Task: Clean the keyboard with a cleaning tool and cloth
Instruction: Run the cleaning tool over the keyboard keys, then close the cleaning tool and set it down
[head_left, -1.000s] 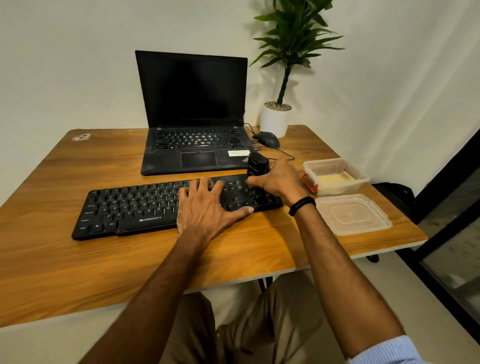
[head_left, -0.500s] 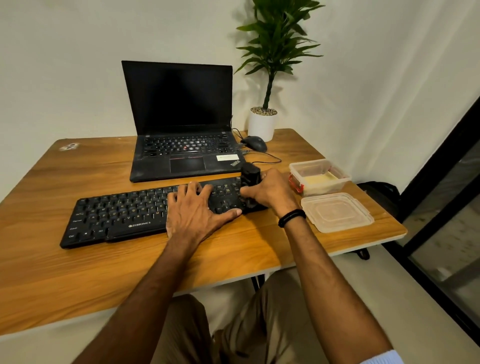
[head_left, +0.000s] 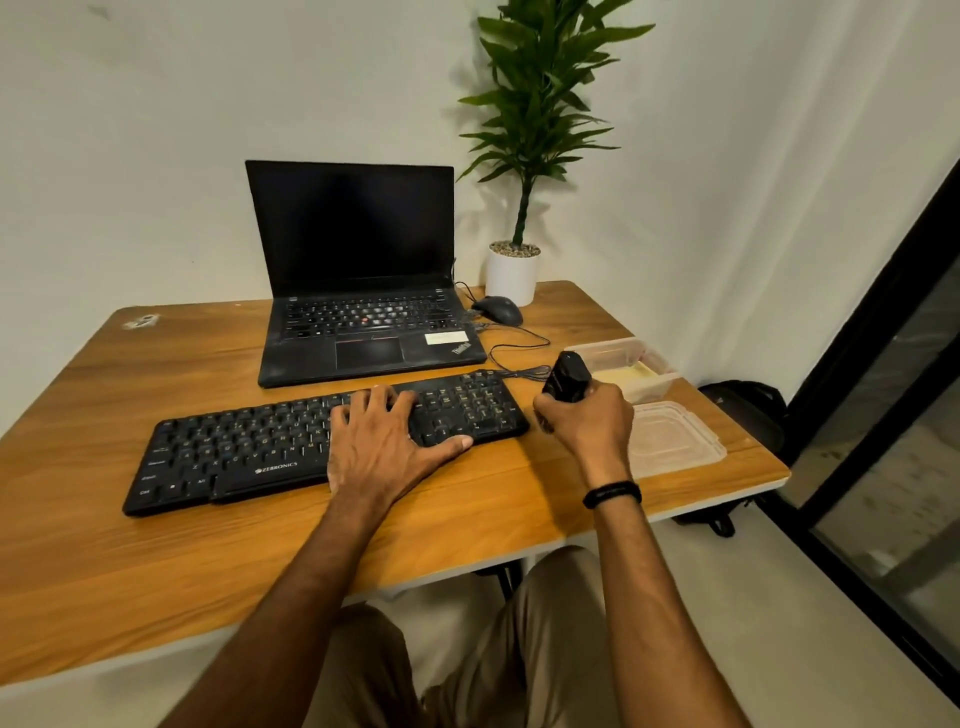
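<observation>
Head view: the black keyboard (head_left: 234, 452) is seen lying on the wooden table (head_left: 156, 571) in front of an open laptop (head_left: 363, 332), its long axis running left to right with the right end turned slightly away from the person. The left hand (head_left: 384, 447) is laid flat across the keys right of the middle, fingers spread and straight, thumb stretched along the near edge, so the board is pinned rather than gripped. The dark cleaning tool (head_left: 566, 376) is clasped in the right hand (head_left: 587, 421), whose fingers are curled round its lower part, with the upper end tilted up and away. The tool is held just beside the keyboard's right end, clear of the keys, so the keyboard lies to the left of the grip. Behind that hand an open plastic box (head_left: 660, 384) is set, with something pale yellow inside that may be the cloth, though this cannot be told; its lid (head_left: 675, 441) is laid near the table's edge. If the keys are to be worked with the tool, a leftward move along the long axis is judged necessary; if the cloth is wanted, the right hand is judged the nearer to the box.
</observation>
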